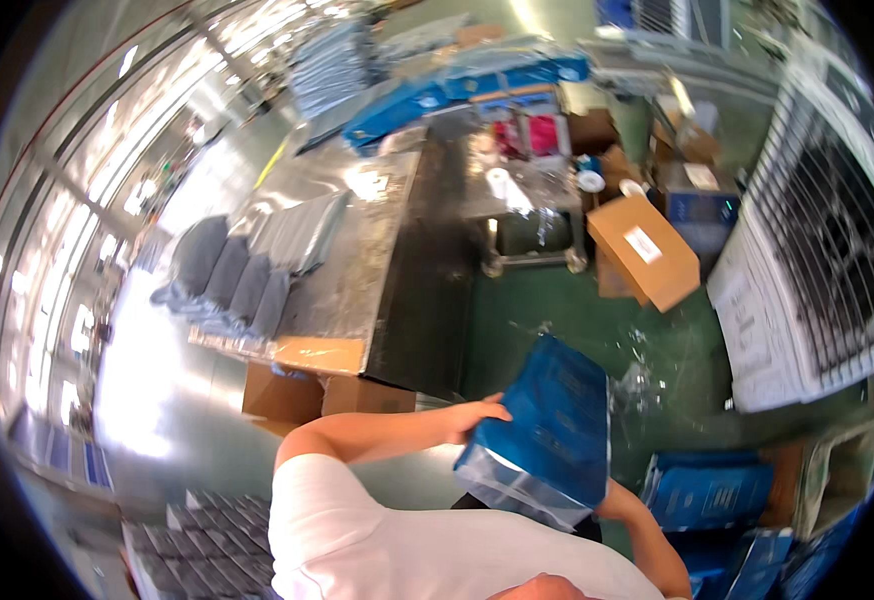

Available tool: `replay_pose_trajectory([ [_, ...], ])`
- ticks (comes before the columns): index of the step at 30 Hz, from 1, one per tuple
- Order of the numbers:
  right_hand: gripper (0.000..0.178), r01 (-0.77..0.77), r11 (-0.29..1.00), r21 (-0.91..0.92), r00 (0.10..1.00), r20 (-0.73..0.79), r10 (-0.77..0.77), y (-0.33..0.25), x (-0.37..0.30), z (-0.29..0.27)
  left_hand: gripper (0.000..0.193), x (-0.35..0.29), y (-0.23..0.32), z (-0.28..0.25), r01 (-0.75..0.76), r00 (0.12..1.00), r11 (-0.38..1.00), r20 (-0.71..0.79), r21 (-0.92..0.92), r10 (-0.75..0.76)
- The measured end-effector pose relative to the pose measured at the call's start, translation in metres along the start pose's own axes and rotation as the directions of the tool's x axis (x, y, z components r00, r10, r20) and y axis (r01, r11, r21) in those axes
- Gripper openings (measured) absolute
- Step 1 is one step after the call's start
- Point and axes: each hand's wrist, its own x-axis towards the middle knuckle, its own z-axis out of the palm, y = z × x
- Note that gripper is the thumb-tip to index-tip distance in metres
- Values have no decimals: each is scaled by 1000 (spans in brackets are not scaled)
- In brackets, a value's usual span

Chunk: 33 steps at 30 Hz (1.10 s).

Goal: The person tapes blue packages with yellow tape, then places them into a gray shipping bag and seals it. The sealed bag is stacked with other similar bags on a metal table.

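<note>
A large blue package (547, 425) with clear plastic along its near end is held up in front of my body, slightly tilted. My left hand (477, 415) grips its left edge, thumb on top and the other fingers mostly hidden. At the lower right corner, my right hand (617, 500) holds the same package; most of its fingers are behind it. Loose clear plastic (639, 385) shows just beyond the package's right side, over the green floor.
To the left stands a metal-topped table (347, 285) bearing grey wrapped bundles (227, 275). A tilted cardboard box (643, 250) and a large white fan unit (807, 250) are at the right. Blue packages (712, 495) lie at lower right, beside a wheeled cart (534, 262) farther off.
</note>
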Motion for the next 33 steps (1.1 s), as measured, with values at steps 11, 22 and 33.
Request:
replay_pose_trajectory([
  [11,45,-122,967,-223,992,-66,110,-122,199,-4,51,-226,42,-174,-863,500,438,-540,-251,677],
  [22,18,-333,469,-818,931,-363,28,-80,225,5,58,-234,147,-453,-530,10,615,-720,584,693],
  [33,7,-529,663,-530,617,-777,-128,-156,162,16,79,72,56,-137,-568,660,-179,574,804,484],
])
